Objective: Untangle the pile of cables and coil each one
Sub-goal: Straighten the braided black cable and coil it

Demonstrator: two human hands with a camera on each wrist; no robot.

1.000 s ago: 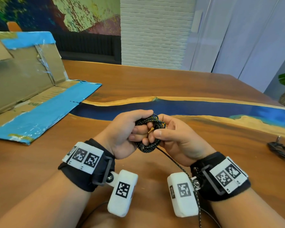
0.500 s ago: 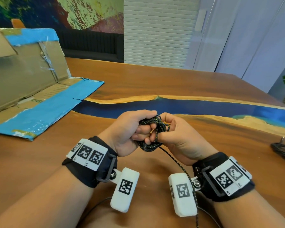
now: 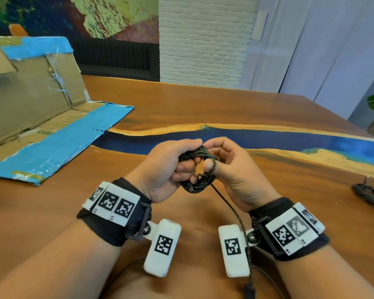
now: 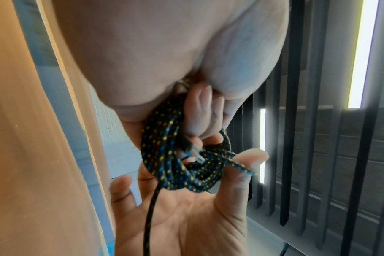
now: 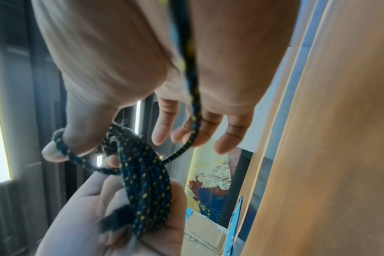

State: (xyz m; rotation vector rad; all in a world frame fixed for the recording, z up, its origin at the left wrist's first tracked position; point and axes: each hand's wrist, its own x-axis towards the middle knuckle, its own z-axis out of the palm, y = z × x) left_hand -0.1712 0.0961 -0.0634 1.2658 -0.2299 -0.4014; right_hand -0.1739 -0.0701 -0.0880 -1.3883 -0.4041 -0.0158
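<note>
A black braided cable flecked with yellow and blue is wound into a small coil [image 3: 198, 184] held above the wooden table [image 3: 203, 108]. My left hand [image 3: 166, 167] grips the coil [image 4: 169, 166] with its fingers curled through it; a dark plug [image 4: 192, 152] pokes out by those fingers. My right hand [image 3: 225, 160] is beside the coil [image 5: 147, 181] with relaxed fingers, and one strand lies over its thumb [image 5: 57, 150]. The loose tail [image 3: 235, 214] runs down past my right wrist to a plug [image 3: 248, 291] near the table's front edge.
A second dark cable bundle [image 3: 369, 194] lies at the table's right edge. A flattened cardboard box [image 3: 41, 117] with blue tape stands at the back left. A blue resin strip [image 3: 268, 141] crosses the tabletop behind my hands.
My right hand has let go of its pinch and spread its fingers; a strand now lies over its thumb. My left hand still grips the coil in the same place.
</note>
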